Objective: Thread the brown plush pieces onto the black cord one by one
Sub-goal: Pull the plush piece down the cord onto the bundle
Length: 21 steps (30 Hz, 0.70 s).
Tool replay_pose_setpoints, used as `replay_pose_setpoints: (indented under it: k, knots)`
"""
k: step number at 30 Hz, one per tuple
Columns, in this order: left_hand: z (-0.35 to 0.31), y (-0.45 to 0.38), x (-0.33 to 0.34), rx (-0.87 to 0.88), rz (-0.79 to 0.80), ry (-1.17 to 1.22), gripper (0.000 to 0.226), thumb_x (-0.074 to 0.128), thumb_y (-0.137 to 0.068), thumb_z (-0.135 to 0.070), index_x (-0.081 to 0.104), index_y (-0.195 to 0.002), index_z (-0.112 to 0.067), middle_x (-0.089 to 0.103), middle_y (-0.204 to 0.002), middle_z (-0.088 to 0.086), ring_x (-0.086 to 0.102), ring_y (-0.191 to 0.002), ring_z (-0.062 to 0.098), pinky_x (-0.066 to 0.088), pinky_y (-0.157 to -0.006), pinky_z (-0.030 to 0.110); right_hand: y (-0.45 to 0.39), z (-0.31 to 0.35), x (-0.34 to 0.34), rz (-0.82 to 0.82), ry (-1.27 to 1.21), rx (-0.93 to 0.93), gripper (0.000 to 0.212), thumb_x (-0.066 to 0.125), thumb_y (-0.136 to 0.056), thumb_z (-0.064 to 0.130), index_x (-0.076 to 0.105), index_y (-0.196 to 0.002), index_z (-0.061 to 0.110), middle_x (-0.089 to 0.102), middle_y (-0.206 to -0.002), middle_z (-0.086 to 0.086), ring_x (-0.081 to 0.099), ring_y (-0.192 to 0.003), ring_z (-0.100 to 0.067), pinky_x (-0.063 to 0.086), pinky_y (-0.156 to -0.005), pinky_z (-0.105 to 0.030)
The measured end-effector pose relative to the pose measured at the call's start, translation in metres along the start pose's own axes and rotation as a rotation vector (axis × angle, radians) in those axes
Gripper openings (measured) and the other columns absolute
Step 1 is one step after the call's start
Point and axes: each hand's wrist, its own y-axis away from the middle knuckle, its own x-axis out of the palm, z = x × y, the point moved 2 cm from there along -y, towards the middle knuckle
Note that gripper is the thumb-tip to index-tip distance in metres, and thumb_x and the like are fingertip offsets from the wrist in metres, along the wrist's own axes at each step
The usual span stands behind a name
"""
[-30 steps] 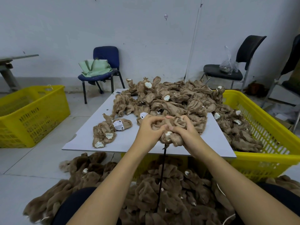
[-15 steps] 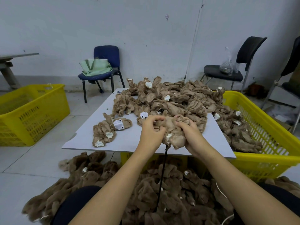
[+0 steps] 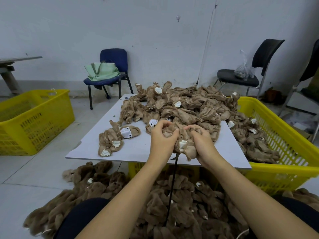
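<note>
**Hands parted slightly on plush**

Since 1 s ago: hands spread apart. Left hand (image 3: 161, 141) and right hand (image 3: 201, 143) both grip one brown plush piece (image 3: 183, 145) above the white tabletop (image 3: 138, 149) edge; thin black cord (image 3: 172, 190) hangs below. Two yellow plastic crates (image 3: 34, 121), two chairs (image 3: 112, 69), grey wall.

Plush pile (image 3: 186, 107) on board (image 3: 138, 149); crates left (image 3: 34, 121), right (image 3: 284, 138); chairs (image 3: 112, 66) behind.

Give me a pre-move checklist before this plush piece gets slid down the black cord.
1. Left hand grips the plush piece: ok.
2. Right hand grips the same piece: ok.
3. Black cord hangs below the piece: ok.
4. Cord tip through the piece: cannot tell, hidden by fabric.
5. Unthreaded pile on the white board within reach: ok.
</note>
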Motion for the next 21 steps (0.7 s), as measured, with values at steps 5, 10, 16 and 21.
replay_pose_setpoints:
  k: [5, 10, 16, 21]
  knots:
    - [-0.002, -0.001, -0.002, 0.003, 0.04, 0.02, 0.009, 0.07, -0.088, -0.008, 0.065, -0.094, -0.012, 0.065, -0.089, 0.0, 0.061, -0.082, 0.004, 0.052, -0.073, 0.018, 0.002, -0.004, 0.004, 0.122, 0.077, -0.063, 0.029, 0.072, -0.093, 0.031, 0.065, -0.103, 0.004, 0.074, -0.104, -0.018, 0.073, -0.096, -0.03, 0.059, -0.088, -0.044]
    - [-0.004, -0.003, -0.008, 0.054, 0.106, -0.009, 0.014, 0.07, -0.08, 0.007, 0.064, -0.087, -0.004, 0.063, -0.091, 0.004, 0.059, -0.088, 0.008, 0.047, -0.081, 0.017, 0.003, -0.008, 0.002, 0.193, -0.02, -0.054, 0.02, 0.066, -0.093, 0.005, 0.062, -0.079, 0.018, 0.067, -0.074, -0.004, 0.067, -0.067, -0.015, 0.058, -0.062, -0.03]
    - [0.004, 0.006, -0.003, 0.013, 0.086, -0.024, 0.039, 0.071, -0.072, 0.006, 0.054, -0.099, -0.018, 0.057, -0.105, 0.0, 0.059, -0.098, 0.01, 0.05, -0.077, 0.017, 0.005, -0.005, 0.001, 0.225, 0.093, -0.131, 0.027, 0.068, -0.074, 0.004, 0.066, -0.07, 0.031, 0.074, -0.078, 0.001, 0.073, -0.077, -0.014, 0.057, -0.065, -0.025]
    - [0.009, 0.004, 0.0, -0.073, 0.168, -0.026, 0.053, 0.065, -0.081, 0.002, 0.056, -0.126, -0.024, 0.059, -0.115, -0.012, 0.061, -0.086, -0.009, 0.057, -0.071, 0.021, 0.006, -0.005, 0.0, 0.246, 0.149, -0.218, 0.034, 0.063, -0.08, -0.003, 0.063, -0.099, 0.026, 0.071, -0.102, -0.005, 0.073, -0.09, -0.024, 0.059, -0.075, -0.036]
